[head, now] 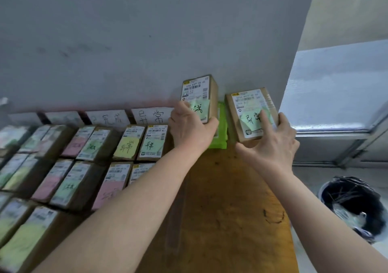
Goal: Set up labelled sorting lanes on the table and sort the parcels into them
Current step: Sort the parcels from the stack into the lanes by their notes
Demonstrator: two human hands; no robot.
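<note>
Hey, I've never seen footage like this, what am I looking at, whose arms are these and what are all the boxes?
No machine here: a camera worn on a person's head looks forward and down at their bare arms. The left hand grips a small brown cardboard parcel with a green handwritten note; the right hand grips a second brown cardboard parcel, also green-noted. On the brown wooden table lie rows of similar parcels with pink, yellow and green notes, in front of white handwritten paper signs along the grey wall. A bright green packet lies between the hands.
</note>
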